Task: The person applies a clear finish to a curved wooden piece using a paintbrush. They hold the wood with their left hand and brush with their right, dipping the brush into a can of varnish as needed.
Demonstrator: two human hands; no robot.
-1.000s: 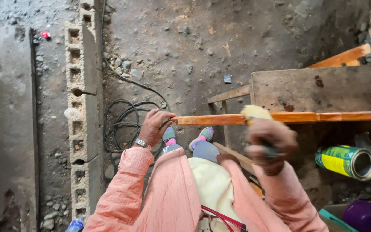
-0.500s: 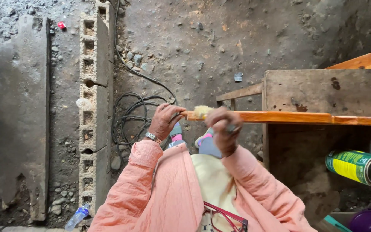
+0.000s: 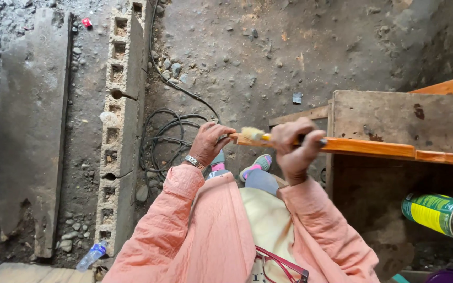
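Note:
My left hand grips the near end of a long orange wooden strip that runs off to the right. My right hand is closed around a paintbrush, whose pale bristles rest on the strip just right of the left hand. Both arms wear salmon-pink sleeves, and a watch sits on the left wrist. The strip lies across a rough wooden crate.
A green and yellow tin can lies on its side at the right. A row of hollow concrete blocks and a coiled black cable lie on the dirt floor. A plastic bottle lies at the lower left. Red-framed glasses hang at my chest.
My right hand has slid the brush leftward along the strip, from well to the right to close beside my left hand. The left hand has stayed on the strip's end.

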